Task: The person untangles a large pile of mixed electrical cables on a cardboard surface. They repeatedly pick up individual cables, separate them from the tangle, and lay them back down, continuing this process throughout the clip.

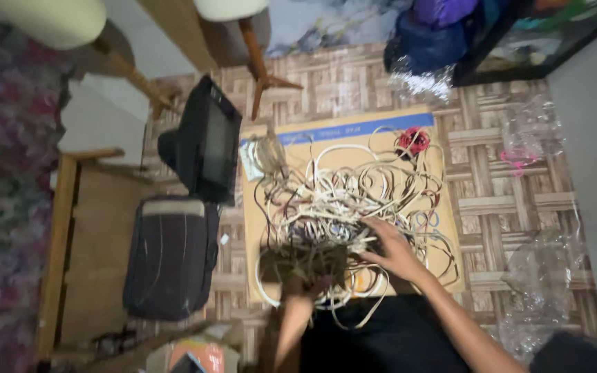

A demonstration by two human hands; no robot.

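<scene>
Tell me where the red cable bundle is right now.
Head view: the red bundle lies at the cardboard sheet's far right corner, just beyond the tangled white cables.

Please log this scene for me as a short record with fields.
surface: cardboard sheet on a patterned floor
main thing: tangled pile of cables, mostly white
left hand: low on the pile's near edge, blurred, grip unclear
right hand: spread flat on the cables
red coil: far right corner of the sheet
left of sheet: black bag, dark screen device
right of sheet: clear plastic wrap
far side: wooden chair legs
</scene>
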